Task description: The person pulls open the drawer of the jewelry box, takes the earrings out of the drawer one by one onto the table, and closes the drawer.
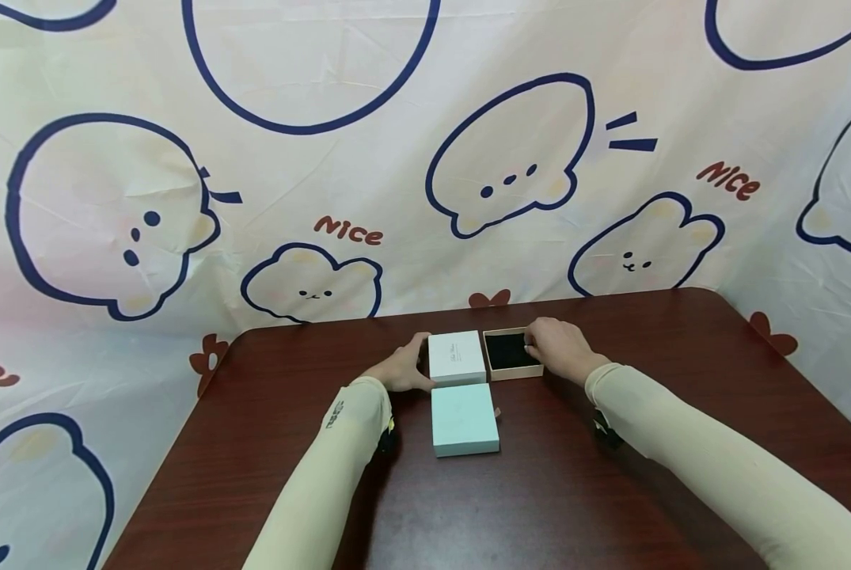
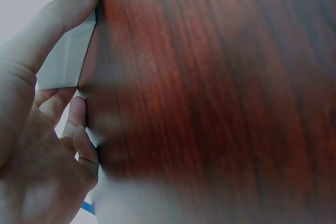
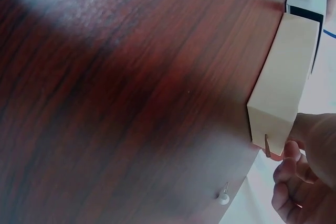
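Note:
My left hand (image 1: 400,369) holds the white lidded box (image 1: 457,358) by its left end, thumb at the near corner and fingers at the far one. In the left wrist view, thumb and index finger span the white box's end wall (image 2: 65,59). My right hand (image 1: 562,348) grips the right end of an open cream box (image 1: 518,374) with a black lining (image 1: 505,353), fingertips over the rim. The right wrist view shows the cream box's side (image 3: 283,66) and a small ribbon tab (image 3: 267,145). The two boxes stand side by side.
A pale teal box (image 1: 465,420) lies just in front of the white one, a small pinkish tab (image 1: 497,412) at its right side. A small white round piece with a thin stem (image 3: 224,198) rests near the table edge. A patterned cloth (image 1: 411,174) hangs behind the brown table (image 1: 539,499).

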The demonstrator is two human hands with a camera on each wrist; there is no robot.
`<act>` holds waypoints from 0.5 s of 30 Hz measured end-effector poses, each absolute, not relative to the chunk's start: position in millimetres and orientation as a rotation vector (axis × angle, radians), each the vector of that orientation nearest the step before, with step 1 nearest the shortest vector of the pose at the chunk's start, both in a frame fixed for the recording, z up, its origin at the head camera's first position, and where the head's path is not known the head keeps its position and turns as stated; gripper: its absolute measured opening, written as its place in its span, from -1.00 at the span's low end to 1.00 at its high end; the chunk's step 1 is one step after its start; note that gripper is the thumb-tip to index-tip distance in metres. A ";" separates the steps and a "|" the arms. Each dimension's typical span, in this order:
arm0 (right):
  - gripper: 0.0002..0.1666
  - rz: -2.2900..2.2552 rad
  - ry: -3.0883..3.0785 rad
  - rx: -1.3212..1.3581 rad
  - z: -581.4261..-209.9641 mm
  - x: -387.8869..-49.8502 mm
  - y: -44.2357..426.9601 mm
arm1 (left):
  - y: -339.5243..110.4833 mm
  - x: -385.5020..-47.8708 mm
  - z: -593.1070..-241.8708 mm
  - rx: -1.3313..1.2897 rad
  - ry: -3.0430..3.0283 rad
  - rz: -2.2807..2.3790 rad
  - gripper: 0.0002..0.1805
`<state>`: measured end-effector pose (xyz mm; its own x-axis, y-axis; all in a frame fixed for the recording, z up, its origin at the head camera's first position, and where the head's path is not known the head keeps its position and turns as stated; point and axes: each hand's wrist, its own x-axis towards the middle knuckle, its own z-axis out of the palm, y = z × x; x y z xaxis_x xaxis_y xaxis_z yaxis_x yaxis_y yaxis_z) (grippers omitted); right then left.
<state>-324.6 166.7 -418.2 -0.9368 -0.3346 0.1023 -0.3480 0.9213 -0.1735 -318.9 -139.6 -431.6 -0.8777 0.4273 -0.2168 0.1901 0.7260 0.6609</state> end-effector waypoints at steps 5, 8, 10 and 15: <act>-0.86 0.283 -3.005 0.539 -418.6 -325.0 168.3 | -139.5 -318.8 -432.1 0.485 2.577 0.928 0.09; -0.87 0.285 -3.001 0.540 -419.0 -325.2 168.9 | -139.3 -318.4 -431.5 0.484 2.582 0.927 0.08; -0.87 0.290 -2.997 0.541 -419.3 -325.1 169.1 | -139.0 -317.9 -430.6 0.484 2.585 0.929 0.09; -0.87 0.293 -2.984 0.545 -420.1 -325.5 169.3 | -139.1 -317.5 -431.0 0.481 2.588 0.928 0.07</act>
<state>-325.5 169.3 -420.1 -0.9316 -0.3406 0.1266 -0.3587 0.9176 -0.1713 -317.5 -139.1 -431.0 -0.8815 0.4242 -0.2072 0.1959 0.7280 0.6570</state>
